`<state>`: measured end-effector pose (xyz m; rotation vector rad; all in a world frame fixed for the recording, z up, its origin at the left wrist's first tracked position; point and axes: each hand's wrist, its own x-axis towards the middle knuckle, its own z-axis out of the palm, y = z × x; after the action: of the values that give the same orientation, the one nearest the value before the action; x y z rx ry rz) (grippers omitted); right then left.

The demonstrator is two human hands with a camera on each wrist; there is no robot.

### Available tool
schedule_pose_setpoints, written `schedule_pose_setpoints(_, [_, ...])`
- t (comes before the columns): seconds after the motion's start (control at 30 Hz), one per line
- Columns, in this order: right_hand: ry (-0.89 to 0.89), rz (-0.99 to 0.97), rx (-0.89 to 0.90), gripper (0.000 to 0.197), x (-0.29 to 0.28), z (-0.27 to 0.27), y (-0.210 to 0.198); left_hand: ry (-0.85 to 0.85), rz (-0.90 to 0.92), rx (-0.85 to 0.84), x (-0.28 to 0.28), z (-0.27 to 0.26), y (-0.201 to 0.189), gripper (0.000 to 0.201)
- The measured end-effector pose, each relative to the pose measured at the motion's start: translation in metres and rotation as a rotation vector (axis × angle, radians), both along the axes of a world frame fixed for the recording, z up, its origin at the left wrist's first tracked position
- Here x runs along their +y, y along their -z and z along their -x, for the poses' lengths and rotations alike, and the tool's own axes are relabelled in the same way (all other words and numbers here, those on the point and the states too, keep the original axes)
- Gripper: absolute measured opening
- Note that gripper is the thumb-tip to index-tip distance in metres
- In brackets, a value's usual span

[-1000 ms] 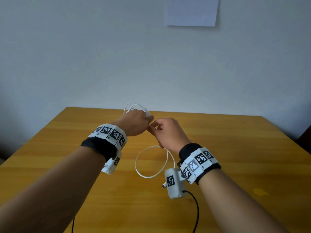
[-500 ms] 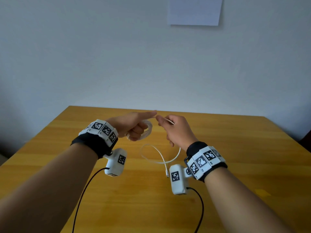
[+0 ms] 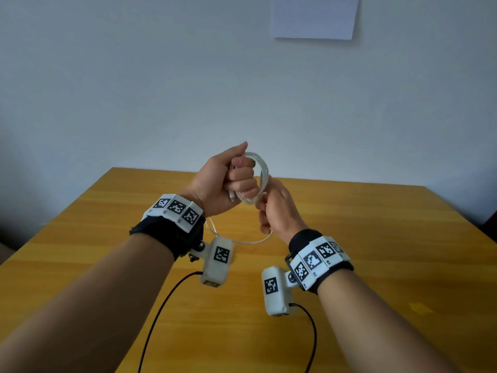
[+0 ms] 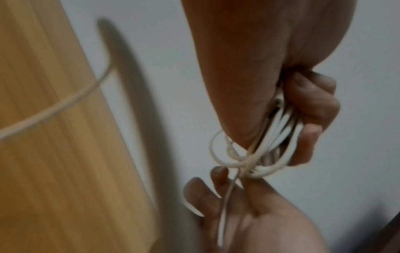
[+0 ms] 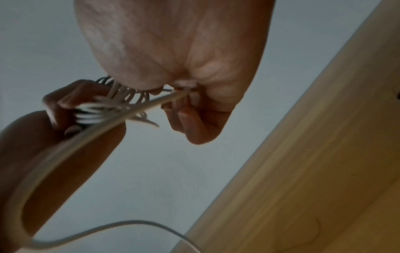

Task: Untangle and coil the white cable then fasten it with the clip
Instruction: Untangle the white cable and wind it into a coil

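Note:
My left hand (image 3: 236, 179) is raised above the table, fingers curled round several loops of the white cable (image 3: 262, 179). In the left wrist view the coil (image 4: 275, 150) sits inside the curled fingers (image 4: 311, 109). My right hand (image 3: 277, 208) is just right of and below the coil and pinches the loose strand (image 5: 134, 113) that runs from it. The slack tail (image 3: 242, 240) hangs in a low arc beneath both wrists. No clip is visible in any view.
The wooden table (image 3: 376, 238) stretches beneath my hands, bounded by a pale wall with a sheet of paper (image 3: 314, 16) on it. Black wrist-camera leads (image 3: 161, 313) trail over the near table. A small yellow mark (image 3: 419, 308) lies at the right.
Both hands have risen from near the table. My left hand turned palm toward me and closed its fingers on the coil, its forefinger no longer pointing. The hanging loop has shortened.

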<state>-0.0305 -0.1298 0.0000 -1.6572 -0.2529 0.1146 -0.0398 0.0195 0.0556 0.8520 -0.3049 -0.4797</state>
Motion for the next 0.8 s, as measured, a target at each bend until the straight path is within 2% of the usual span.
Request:
schedule_pose_setpoints(0.13, [0.005, 0.155, -0.048, 0.031, 0.0, 0.002, 0.009, -0.206, 0.096, -0.039, -0.008, -0.002, -0.01, 0.04])
schedule_pose_setpoints(0.23, [-0.054, 0.304, -0.124, 0.034, -0.001, 0.004, 0.015, -0.33, 0.01, -0.133, -0.011, -0.006, -0.014, 0.038])
schedule_pose_setpoints(0.33, [-0.094, 0.44, -0.191, 0.037, -0.001, 0.006, 0.014, -0.407, -0.248, -0.307, -0.013, -0.007, -0.012, 0.044])
schedule_pose_setpoints(0.43, [-0.134, 0.512, -0.215, 0.035, 0.001, 0.008, 0.01, -0.392, -0.473, -0.476, -0.014, -0.007, -0.005, 0.067])
schedule_pose_setpoints(0.57, [-0.202, 0.486, -0.169, 0.011, -0.001, 0.008, 0.01, -0.452, -0.766, -0.594, -0.015, -0.015, 0.003, 0.065])
schedule_pose_setpoints(0.63, [-0.203, 0.459, -0.159, 0.017, -0.002, 0.008, 0.011, -0.462, -0.949, -0.647, -0.014, -0.02, 0.007, 0.059])
schedule_pose_setpoints(0.7, [-0.181, 0.375, -0.129, 0.016, -0.005, 0.009, 0.009, -0.424, -1.112, -0.709, -0.015, -0.02, 0.01, 0.063])
schedule_pose_setpoints(0.8, [-0.151, 0.258, -0.071, 0.014, -0.008, 0.009, 0.006, -0.427, -1.317, -0.775, -0.016, -0.02, 0.013, 0.051])
